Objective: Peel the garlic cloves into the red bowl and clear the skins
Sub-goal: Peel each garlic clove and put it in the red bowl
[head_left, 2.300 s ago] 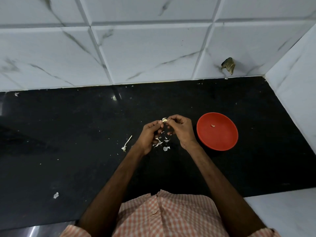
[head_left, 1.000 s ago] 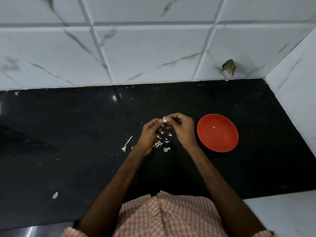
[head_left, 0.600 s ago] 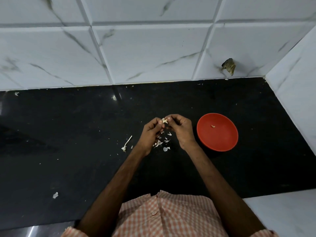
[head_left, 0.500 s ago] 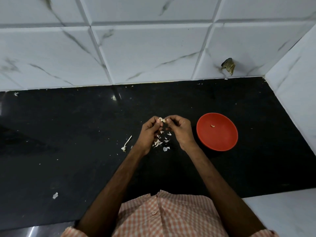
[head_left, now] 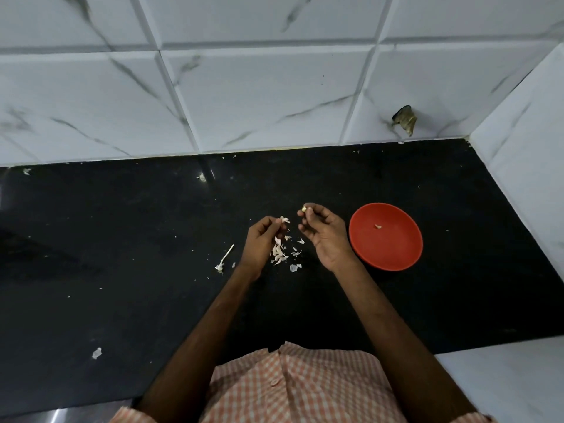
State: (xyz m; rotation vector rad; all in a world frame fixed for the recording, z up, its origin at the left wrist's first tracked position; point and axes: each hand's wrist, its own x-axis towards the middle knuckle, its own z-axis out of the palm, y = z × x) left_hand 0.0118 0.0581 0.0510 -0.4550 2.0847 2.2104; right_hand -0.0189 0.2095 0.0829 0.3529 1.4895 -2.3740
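Note:
My right hand pinches a small garlic clove at its fingertips, just left of the red bowl. One peeled clove lies inside the bowl. My left hand holds a pale piece of garlic skin between thumb and fingers, a short gap from the right hand. Below and between the hands, a heap of skins and loose flakes lie on the black counter.
A thin garlic stem lies left of my left hand. A stray skin scrap sits near the counter's front left. White marble tiles back the counter; a side wall closes the right. A white ledge lies front right.
My hands were pressed together working on one clove. They have now pulled apart: the right hand keeps the clove, the left hand came away with a piece of skin.

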